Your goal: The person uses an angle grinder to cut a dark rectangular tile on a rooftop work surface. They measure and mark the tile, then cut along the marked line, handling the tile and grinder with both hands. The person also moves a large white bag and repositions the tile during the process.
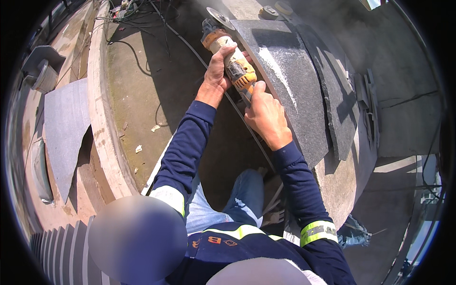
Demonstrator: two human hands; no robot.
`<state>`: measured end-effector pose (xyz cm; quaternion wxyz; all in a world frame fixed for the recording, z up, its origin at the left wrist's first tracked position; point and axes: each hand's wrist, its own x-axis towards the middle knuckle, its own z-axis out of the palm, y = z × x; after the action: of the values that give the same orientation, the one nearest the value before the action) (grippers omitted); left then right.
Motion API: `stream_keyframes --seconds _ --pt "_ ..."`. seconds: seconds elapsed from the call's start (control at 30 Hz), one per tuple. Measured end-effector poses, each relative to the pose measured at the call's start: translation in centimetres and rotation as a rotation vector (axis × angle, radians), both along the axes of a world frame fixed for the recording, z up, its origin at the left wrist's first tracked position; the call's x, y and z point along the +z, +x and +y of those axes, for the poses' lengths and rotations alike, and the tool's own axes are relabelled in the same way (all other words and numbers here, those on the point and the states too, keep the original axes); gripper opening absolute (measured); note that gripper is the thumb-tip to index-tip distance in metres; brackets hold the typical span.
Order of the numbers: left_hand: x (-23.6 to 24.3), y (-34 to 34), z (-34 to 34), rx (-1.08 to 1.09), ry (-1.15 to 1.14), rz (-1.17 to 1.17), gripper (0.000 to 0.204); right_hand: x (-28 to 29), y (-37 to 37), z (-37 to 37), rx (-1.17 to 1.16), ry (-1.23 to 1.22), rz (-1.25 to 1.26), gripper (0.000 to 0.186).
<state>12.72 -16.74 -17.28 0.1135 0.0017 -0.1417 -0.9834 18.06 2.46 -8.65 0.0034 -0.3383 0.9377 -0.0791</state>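
Observation:
Both my hands hold an orange and grey angle grinder (241, 73), its body partly covered in pale wrapping or dust. My left hand (217, 71) is closed round the front of the body, behind the orange head. My right hand (267, 114) grips the rear handle end. At the far end, the grinder's round disc (220, 18) stands at the far left corner of a dark grey stone slab (285, 61); whether it touches the edge I cannot tell. A streak of white dust (278, 71) lies across the slab's top.
A second dark slab (327, 85) lies right of the first. A tape measure (269, 12) sits beyond them. Cables (137, 19) tangle at the far left. A low concrete curb (107, 123), a cut grey slab (66, 128) and a bucket (46, 78) stand left. Haze hangs at the far right.

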Motion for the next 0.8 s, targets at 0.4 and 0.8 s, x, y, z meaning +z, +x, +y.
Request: stream_keyframes --seconds 0.4,0.8 --pt "-0.2 -1.3 -0.3 0.036 0.003 -0.065 0.077 -0.7 -1.1 0.4 -0.010 0.010 -0.010 0.052" --pt "-0.2 10.0 -1.0 0.111 -0.042 0.010 0.038 3.7 3.1 28.6 -0.684 -0.376 0.237 0.088"
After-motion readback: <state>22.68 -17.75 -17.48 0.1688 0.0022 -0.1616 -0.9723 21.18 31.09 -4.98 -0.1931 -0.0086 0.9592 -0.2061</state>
